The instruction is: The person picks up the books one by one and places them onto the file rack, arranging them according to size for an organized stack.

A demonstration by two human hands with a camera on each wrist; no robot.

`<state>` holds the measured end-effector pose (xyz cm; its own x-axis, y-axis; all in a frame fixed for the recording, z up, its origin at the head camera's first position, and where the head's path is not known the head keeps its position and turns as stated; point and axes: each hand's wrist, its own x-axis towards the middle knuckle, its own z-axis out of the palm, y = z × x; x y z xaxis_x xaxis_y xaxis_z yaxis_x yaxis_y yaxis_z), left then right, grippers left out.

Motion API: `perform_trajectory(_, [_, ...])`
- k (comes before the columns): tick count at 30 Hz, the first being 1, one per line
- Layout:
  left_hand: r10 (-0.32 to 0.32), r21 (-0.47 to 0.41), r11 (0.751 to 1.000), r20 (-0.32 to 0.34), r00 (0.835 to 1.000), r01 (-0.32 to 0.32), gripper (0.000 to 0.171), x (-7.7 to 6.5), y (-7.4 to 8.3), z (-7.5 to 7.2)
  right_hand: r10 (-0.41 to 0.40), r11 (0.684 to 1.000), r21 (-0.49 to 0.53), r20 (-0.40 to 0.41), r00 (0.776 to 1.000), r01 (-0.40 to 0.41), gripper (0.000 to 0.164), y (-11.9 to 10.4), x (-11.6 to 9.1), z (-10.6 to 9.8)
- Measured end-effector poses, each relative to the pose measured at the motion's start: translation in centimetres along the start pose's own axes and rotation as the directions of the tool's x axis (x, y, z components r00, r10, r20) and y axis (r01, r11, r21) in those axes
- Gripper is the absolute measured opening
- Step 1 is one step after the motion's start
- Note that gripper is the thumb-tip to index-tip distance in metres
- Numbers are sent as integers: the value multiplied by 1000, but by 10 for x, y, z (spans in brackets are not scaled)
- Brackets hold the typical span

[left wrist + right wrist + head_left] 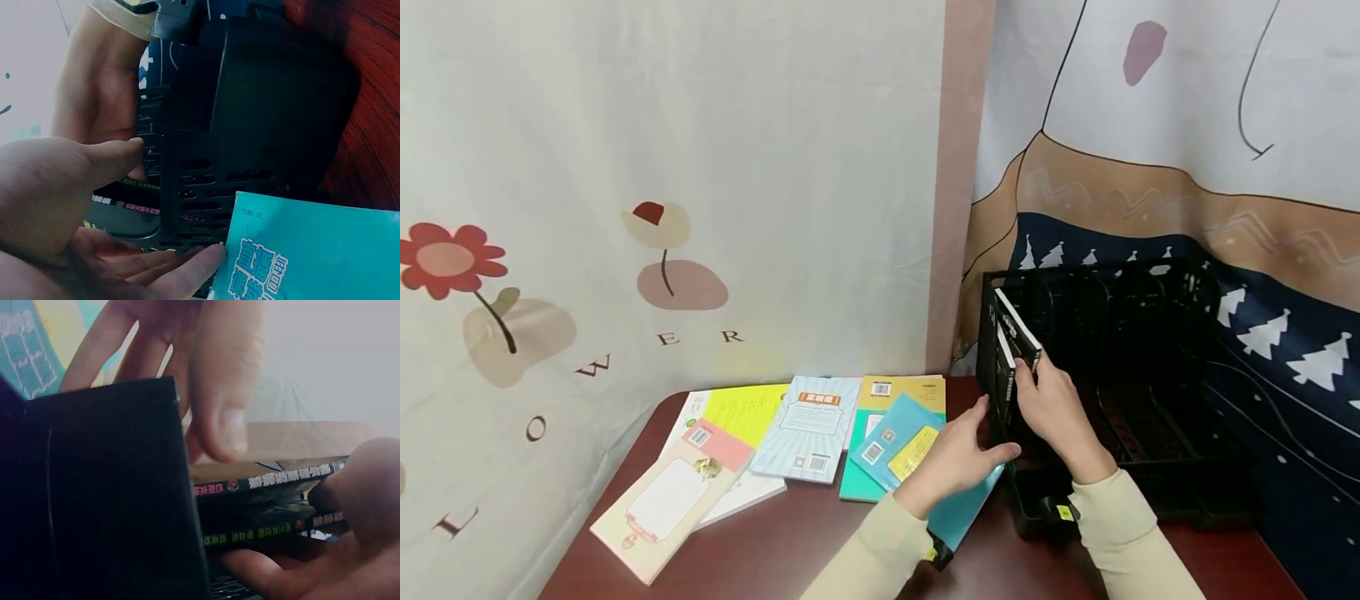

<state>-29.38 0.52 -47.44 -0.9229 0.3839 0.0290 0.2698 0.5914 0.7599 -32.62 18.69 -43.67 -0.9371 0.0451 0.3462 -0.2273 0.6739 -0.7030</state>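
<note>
Two thin black books with white page edges stand upright at the left end of a black slotted organizer (1026, 500). My right hand (1058, 408) pinches the right-hand black book (1024, 333), thumb between the two and fingers on its far side. Green lettering marks its spine (262, 532) in the right wrist view. The other black book (1005, 375), with pink and white spine lettering, leans beside it along the organizer's left wall. My left hand (951, 458), fingers extended and thumb apart, is at that wall's outer side, just above a blue book (312, 250).
Left of the organizer, several books lie on the dark red table (760, 542): a pink-and-cream one (662, 508), a yellow one (745, 412), a pale blue one (808, 429) and a teal-and-gold one (917, 386). Printed curtains (820, 208) hang behind. Dividers split the organizer's right part.
</note>
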Motion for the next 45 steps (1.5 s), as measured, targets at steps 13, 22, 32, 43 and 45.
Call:
perform_trajectory(13, [43,44,998,16,999,-43,84,4,-1,3,40,991,115,277,960,-75,83,12,3,1])
perform_trajectory(22, [66,32,997,31,997,-67,81,3,-4,3,-91,987,159,362,928,34,74,22,5,9])
perform_trajectory(32, [93,80,992,57,994,-97,77,3,-4,5,-41,999,25,287,957,36,90,29,4,14])
perform_trajectory(43, [93,50,994,66,993,-96,80,3,-5,3,-78,996,-6,333,940,85,82,32,3,14])
perform_trajectory(45, [94,47,994,70,993,-98,81,3,-5,2,-45,997,-47,327,944,64,84,29,3,15])
